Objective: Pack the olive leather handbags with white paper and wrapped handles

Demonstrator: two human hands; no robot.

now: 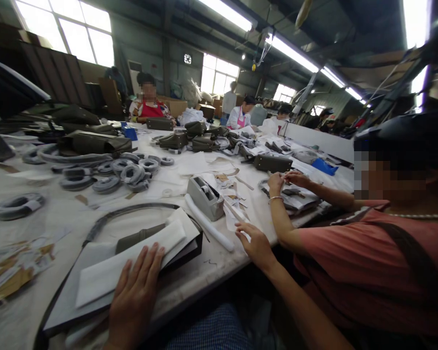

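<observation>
My left hand (140, 287) lies with its fingers stretched out on a folded white foam sheet (131, 260). Under that sheet is a dark bag (184, 253) with a long dark strap (131, 209) looping behind it; an olive piece (140, 236) shows beside the foam. My right hand (255, 245) is held out over the table's front edge, fingers loosely bent and apart, with nothing clearly visible in them. Just beyond its fingertips stands a grey tape dispenser (206, 198). A white foam tube (208, 223) lies along the dispenser's near side.
Wrapped grey strap coils (133, 173) and olive bags (95, 142) crowd the left back. Paper scraps (18, 267) lie at left. On my right, a co-worker in a salmon shirt (350, 243) handles a wrapped item (297, 199). More people work across the table.
</observation>
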